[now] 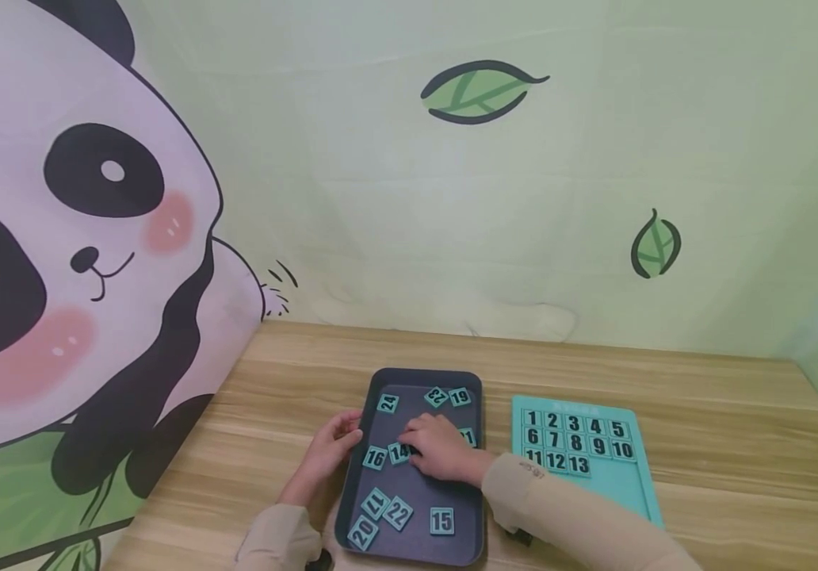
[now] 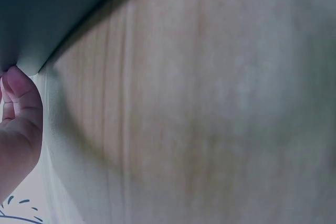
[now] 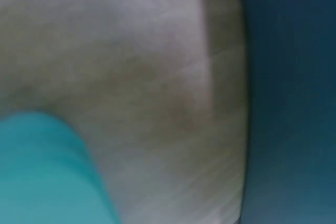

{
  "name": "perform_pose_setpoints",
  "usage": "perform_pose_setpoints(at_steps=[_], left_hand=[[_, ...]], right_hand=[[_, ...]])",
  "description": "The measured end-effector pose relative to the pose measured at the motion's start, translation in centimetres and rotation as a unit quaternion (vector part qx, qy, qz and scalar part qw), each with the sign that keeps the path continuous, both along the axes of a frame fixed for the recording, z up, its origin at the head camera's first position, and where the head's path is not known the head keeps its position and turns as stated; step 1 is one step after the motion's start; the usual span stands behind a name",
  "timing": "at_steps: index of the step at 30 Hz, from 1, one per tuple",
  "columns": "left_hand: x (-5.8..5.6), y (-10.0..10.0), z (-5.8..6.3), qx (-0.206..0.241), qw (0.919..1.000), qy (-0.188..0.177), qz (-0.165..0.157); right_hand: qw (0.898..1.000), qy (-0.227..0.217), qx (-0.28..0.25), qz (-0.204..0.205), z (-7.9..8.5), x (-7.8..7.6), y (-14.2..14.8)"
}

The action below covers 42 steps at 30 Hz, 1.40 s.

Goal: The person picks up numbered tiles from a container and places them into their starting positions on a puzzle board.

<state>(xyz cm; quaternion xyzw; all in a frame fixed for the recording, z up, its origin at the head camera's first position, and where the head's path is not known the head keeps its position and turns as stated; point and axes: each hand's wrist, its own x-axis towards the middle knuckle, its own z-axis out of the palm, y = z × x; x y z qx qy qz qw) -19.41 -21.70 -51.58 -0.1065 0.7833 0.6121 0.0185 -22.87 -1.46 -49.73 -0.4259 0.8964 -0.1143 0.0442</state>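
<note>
A dark tray (image 1: 423, 496) on the wooden table holds loose turquoise number tiles. My left hand (image 1: 330, 452) holds the tray's left rim; in the left wrist view its fingertips (image 2: 20, 81) meet the tray wall. Reaching over the tray's middle, my right hand (image 1: 441, 448) pinches the 14 tile (image 1: 398, 453), partly covered by the fingers. Beside it lies the 16 tile (image 1: 375, 457). The 21 tile (image 1: 468, 436) shows partly behind the right hand. To the right lies a turquoise number board (image 1: 612, 482), with tiles 1 to 13 set in rows from its top.
Nearer the tray's front are the 15 tile (image 1: 441, 521), 22 tile (image 1: 398, 513), 17 tile (image 1: 376, 503) and 20 tile (image 1: 363, 533). Toward its back sit the 24 tile (image 1: 387, 404), 23 tile (image 1: 435, 396) and 19 tile (image 1: 460, 396). A panda-printed cloth (image 1: 380, 238) rises behind the table.
</note>
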Motion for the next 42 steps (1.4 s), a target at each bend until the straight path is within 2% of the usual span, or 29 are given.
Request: perform_pose_setpoints(at_steps=[6, 13, 17, 28, 34, 42], left_hand=[[0.0, 0.3, -0.1, 0.004, 1.0000, 0.007, -0.005], [-0.1, 0.4, -0.1, 0.007, 0.9999, 0.010, -0.003], [0.0, 0.4, 0.0, 0.004, 1.0000, 0.007, -0.003], [0.0, 0.2, -0.1, -0.001, 0.9999, 0.008, -0.006], [-0.1, 0.2, -0.2, 0.001, 1.0000, 0.005, -0.003], [0.0, 0.3, -0.1, 0.001, 0.9999, 0.012, -0.003]], right_hand=[[1.000, 0.006, -0.014, 0.002, 0.5, 0.5, 0.6], [0.997, 0.041, -0.059, 0.026, 2.4, 1.3, 2.7], [0.997, 0.031, -0.063, 0.023, 3.0, 1.7, 4.1], [0.992, -0.031, -0.115, -0.036, 4.6, 2.7, 8.3], [0.986, -0.055, -0.136, -0.079, 4.9, 2.9, 10.7], [0.973, -0.085, -0.171, -0.133, 4.8, 2.8, 14.4]])
